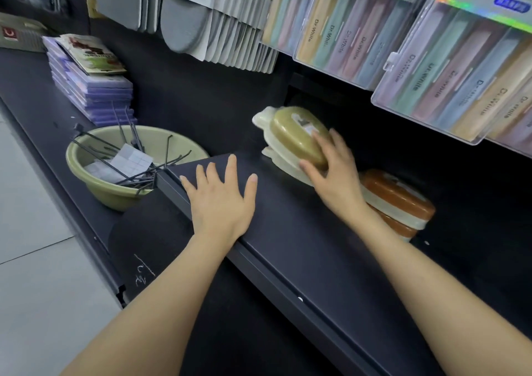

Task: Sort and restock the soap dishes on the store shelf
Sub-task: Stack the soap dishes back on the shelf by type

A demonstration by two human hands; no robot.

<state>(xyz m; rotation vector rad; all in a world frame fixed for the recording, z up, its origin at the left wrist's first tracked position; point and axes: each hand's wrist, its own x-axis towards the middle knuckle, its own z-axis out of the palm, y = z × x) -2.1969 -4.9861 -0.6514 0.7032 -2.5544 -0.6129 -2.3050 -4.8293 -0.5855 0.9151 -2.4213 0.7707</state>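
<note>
An olive-green soap dish with a cream base (293, 136) sits tilted on the dark shelf (288, 246), on top of other cream dishes. My right hand (334, 171) grips its near end, fingers wrapped over the green lid. To the right, behind my right wrist, lies a stack of orange soap dishes with cream bases (400, 200). My left hand (221, 194) rests flat on the shelf's left end, fingers spread, holding nothing.
A pale green basin (95, 179) holding metal display hooks and paper labels stands left of the shelf. Purple packets (95, 87) are stacked behind it. Toothbrush packs (449, 73) and grey insole packs (184, 21) hang above the shelf. Tiled floor lies at the far left.
</note>
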